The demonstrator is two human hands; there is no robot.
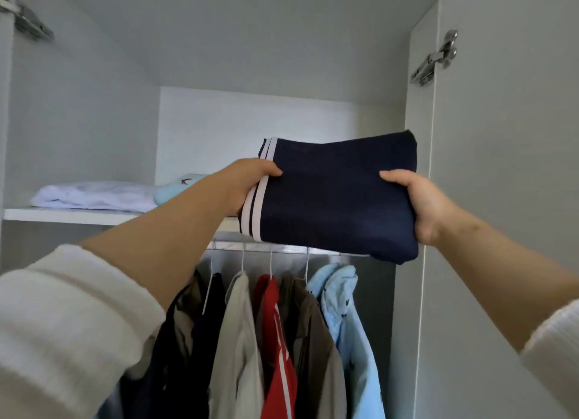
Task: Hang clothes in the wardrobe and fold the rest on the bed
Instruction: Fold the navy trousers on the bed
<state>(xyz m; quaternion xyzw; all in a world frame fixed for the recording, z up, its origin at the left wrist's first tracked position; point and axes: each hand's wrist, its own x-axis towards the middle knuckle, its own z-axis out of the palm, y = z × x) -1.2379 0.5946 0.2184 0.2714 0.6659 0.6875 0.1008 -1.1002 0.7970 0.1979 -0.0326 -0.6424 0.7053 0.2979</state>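
A folded navy garment [338,196] with white stripes along its left edge is held up in front of the wardrobe's upper shelf [69,214]. My left hand [250,183] grips its striped left edge, thumb on top. My right hand [419,205] grips its right side, thumb on top too. The garment hangs level with the shelf's front edge, above the rail [282,248]. On the shelf's left lie a folded white garment [94,194] and a light blue one [175,187].
Below the rail hang several clothes on white hangers: a dark one [175,340], a beige jacket [235,340], a red top [275,340], a brown jacket [313,340] and a light blue shirt [351,324]. The open door [501,199] with its hinge [435,61] stands at the right.
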